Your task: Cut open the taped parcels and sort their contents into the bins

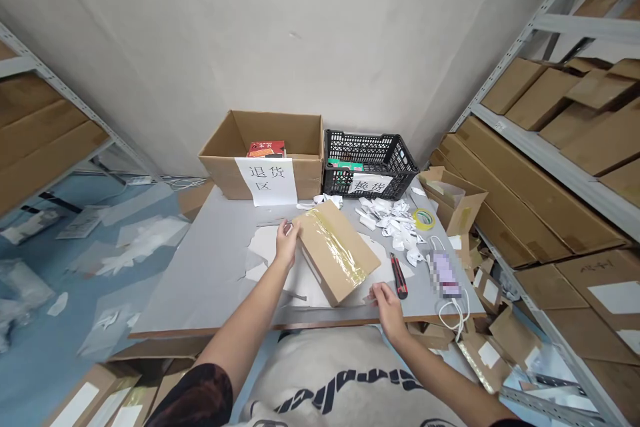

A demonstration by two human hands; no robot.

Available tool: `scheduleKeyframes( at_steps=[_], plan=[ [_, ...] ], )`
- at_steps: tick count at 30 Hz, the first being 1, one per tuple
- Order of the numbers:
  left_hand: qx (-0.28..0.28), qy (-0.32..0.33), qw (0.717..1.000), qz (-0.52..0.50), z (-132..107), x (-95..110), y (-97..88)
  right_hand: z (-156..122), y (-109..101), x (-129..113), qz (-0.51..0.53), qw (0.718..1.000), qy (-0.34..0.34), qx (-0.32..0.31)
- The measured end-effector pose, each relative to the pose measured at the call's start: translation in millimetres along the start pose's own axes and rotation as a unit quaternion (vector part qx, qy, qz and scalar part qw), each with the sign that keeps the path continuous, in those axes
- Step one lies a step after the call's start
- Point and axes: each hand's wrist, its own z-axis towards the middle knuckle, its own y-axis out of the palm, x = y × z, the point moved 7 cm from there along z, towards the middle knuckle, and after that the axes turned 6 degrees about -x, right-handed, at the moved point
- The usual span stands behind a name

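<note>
**Two hands steadying a taped box on a grey table**

The taped box [336, 252] is lying flat at the middle of the grey table [210, 273], turned at an angle to the person, with a band of clear yellowish tape running along its top; it is the landmark for everything here.

The left hand [286, 245] is resting at the box's far left end; its fingers are curling together over that end and clamping on the cardboard. The right hand [387, 303] is lying at the box's near right corner; its fingers are spreading slightly apart with the tips at the corner, not closing round it.

Just right of the box a red and black utility knife [399, 275] is lying on the table; further right a blurred device [447, 277] is sitting with a white cable. Beyond the box's right side a heap of white paper scraps [393, 220] is spreading out; a tape roll [423, 217] is lying just past them. Behind the box an open carton [260, 153] with a paper sign is standing against the wall, holding a red book [266, 148]; a black crate [370, 160] is standing behind and right of the box, touching that carton. Well to the right of the box, metal shelves [550, 147] are holding flat cartons.
</note>
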Motion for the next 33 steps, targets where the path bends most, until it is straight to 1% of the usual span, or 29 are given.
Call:
scheduleKeyframes(
  at_steps=[2,3,5,7,9,12,14,15,17,19,20,22,24,26,29,33],
  plan=[
    [-0.011,-0.029,0.999,0.008,-3,-1,1.4,18,-15,-25,-0.055,0.995,-0.035,0.081],
    [-0.02,-0.049,0.998,0.015,-10,-5,1.8,32,-17,-39,-0.057,0.993,-0.037,0.096],
    [-0.05,-0.09,0.994,0.03,-26,-16,4.3,59,-6,-61,-0.033,0.998,-0.027,0.04],
    [-0.098,-0.121,0.987,0.039,-40,-23,11.8,73,8,-76,-0.022,0.999,-0.031,-0.023],
    [-0.148,-0.139,0.978,0.044,-45,-24,23.8,74,16,-77,-0.02,0.997,-0.026,-0.068],
    [-0.187,-0.149,0.97,0.053,-42,-19,43.2,70,21,-64,0.016,0.994,0.033,-0.105],
    [-0.193,-0.142,0.969,0.054,-38,-14,53.5,76,25,-59,0.051,0.988,0.079,-0.122],
    [-0.196,-0.136,0.97,0.053,-37,-12,57.3,82,29,-61,0.064,0.985,0.092,-0.132],
    [-0.196,-0.124,0.971,0.05,-36,-6,59.7,94,38,-73,0.087,0.98,0.099,-0.149],
    [-0.186,-0.104,0.976,0.042,-36,3,54.9,104,44,-89,0.113,0.977,0.092,-0.156],
    [-0.179,-0.09,0.979,0.035,-36,9,50.8,106,43,-97,0.129,0.977,0.085,-0.15],
    [-0.169,-0.06,0.984,0.013,-37,22,42.9,105,36,-108,0.163,0.976,0.07,-0.124],
    [-0.161,-0.028,0.986,-0.029,-39,34,37.9,102,25,-115,0.192,0.976,0.05,-0.092],
    [-0.151,-0.003,0.986,-0.072,-41,40,36.2,97,19,-117,0.199,0.977,0.032,-0.072],
    [-0.143,0.008,0.986,-0.088,-47,38,37.7,93,21,-115,0.192,0.979,0.013,-0.073],
    [-0.167,-0.008,0.985,-0.049,-54,29,41.1,88,26,-102,0.219,0.97,0.016,-0.102]
  ],
)
